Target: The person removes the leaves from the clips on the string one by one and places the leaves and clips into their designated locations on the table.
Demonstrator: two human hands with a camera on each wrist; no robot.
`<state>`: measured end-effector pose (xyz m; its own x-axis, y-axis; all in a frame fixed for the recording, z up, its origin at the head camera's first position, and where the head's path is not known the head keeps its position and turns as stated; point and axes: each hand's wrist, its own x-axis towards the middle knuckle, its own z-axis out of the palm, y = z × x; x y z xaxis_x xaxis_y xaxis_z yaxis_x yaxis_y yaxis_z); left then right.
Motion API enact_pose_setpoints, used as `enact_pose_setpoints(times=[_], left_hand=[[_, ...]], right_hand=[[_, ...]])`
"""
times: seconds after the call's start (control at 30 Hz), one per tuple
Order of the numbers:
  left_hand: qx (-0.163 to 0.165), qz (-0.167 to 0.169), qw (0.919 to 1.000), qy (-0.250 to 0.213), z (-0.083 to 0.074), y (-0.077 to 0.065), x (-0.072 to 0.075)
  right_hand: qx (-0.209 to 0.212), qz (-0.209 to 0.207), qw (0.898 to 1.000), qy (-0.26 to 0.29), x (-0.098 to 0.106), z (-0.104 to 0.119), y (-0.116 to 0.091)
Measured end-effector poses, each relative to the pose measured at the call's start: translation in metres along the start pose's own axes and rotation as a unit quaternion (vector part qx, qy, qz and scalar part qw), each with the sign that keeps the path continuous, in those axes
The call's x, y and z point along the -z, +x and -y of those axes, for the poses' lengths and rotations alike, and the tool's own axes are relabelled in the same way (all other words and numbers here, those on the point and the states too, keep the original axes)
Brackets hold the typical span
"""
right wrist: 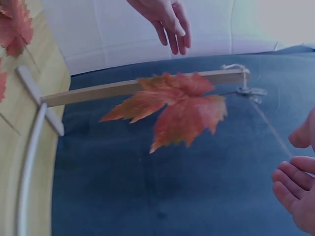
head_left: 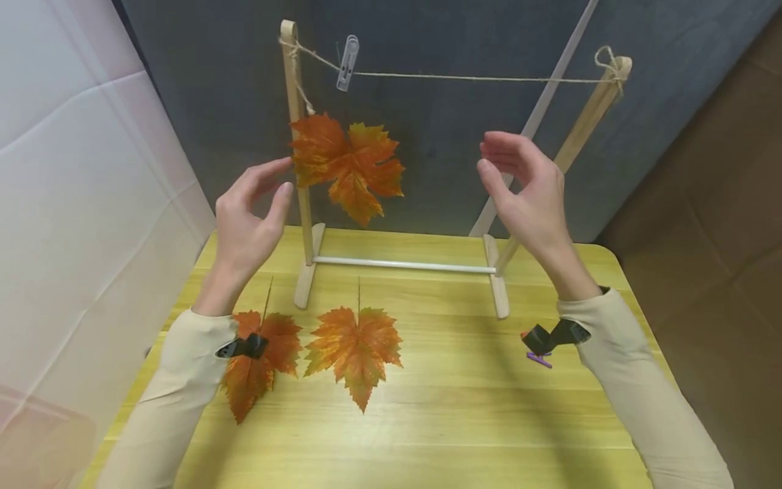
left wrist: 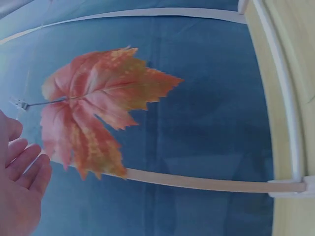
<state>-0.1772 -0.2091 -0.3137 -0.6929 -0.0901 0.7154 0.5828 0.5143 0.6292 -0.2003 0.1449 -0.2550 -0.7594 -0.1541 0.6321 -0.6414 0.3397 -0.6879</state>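
An orange maple-like leaf (head_left: 348, 166) hangs by its thin stem from a clear clothespin (head_left: 347, 63), which is clipped on a twine line (head_left: 452, 77) near the left post. Just left of the leaf is my left hand (head_left: 247, 214), its fingers relaxed and holding nothing. The right wrist view shows a gap between that hand (right wrist: 167, 24) and the leaf (right wrist: 182, 105). My right hand (head_left: 528, 193) is raised by the right post, fingers loosely bent and thumb apart, with nothing in it.
Two more orange leaves, a left one (head_left: 281, 339) partly behind the wrist camera and a middle one (head_left: 357, 346), lie on the wooden table (head_left: 452, 421). The frame's white crossbar (head_left: 403, 264) joins its feet. A purple clothespin (head_left: 540, 360) lies partly hidden near the right sleeve.
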Motion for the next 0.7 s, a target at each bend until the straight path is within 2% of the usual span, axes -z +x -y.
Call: enact_pose_setpoints(times=[0.17,0.27,0.47,0.7], left_hand=[[-0.017,0.006,0.9998,0.003,-0.009,0.015,-0.004],[-0.015,0.006,0.9999,-0.003,-0.013,0.024,-0.007],[-0.011,0.015,0.9998,-0.005,-0.017,0.042,-0.012],[0.0,0.032,0.9994,0.009,-0.022,0.061,-0.012]], right_hand=[[0.012,0.011,1.0,-0.005,-0.008,0.018,0.026],[0.009,0.015,1.0,-0.009,-0.012,0.028,0.04],[0.049,0.024,0.998,-0.01,-0.018,0.042,0.062],[0.015,0.053,0.998,-0.027,-0.025,0.062,0.087]])
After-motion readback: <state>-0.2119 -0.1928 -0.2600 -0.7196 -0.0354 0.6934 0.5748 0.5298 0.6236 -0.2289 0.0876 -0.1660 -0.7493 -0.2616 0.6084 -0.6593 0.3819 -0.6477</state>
